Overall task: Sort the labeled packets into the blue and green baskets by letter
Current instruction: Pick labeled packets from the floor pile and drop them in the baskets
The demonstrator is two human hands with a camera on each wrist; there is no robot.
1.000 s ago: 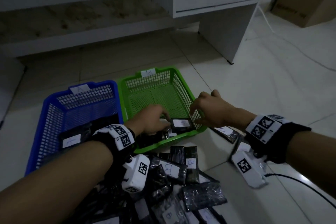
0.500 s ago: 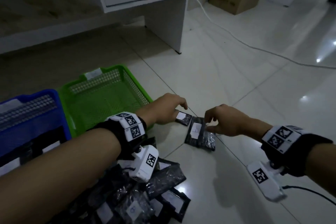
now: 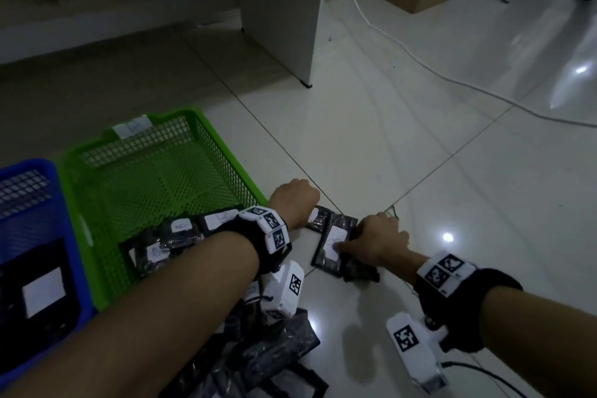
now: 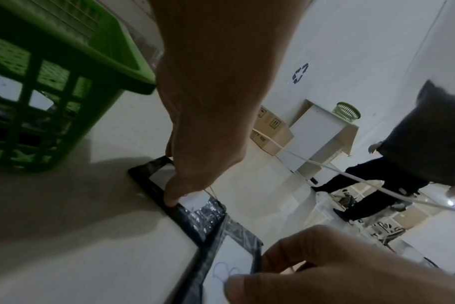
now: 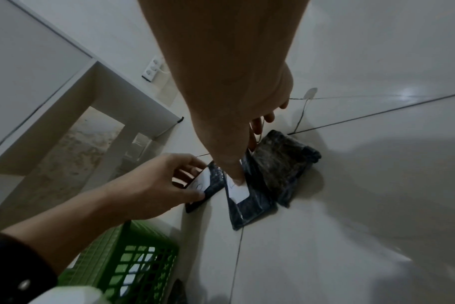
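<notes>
Two packets, one under each of my hands

Lower centre of the head view — my right hand [image 3: 376,244] pinches the long black plastic packet with a white label [image 3: 332,244], lengthwise away from me; just beyond, my left hand [image 3: 292,205] pinches the smaller black labelled packet [image 3: 318,220] beside the green mesh basket [image 3: 223,152].

packets [image 3: 332,244] on floor [image 3: 420,171], right of two adjoining baskets [image 3: 223,152]

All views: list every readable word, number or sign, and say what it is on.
"ITY. 100": brown cardboard box, beginning cut off.
Handling pictograms on the same box: too small to read.
Recycling-arrows sign: white surface beyond the box.
Handwritten white labels on black plastic packets: blurred, unreadable.
White tag on green plastic mesh basket: unreadable.
</notes>
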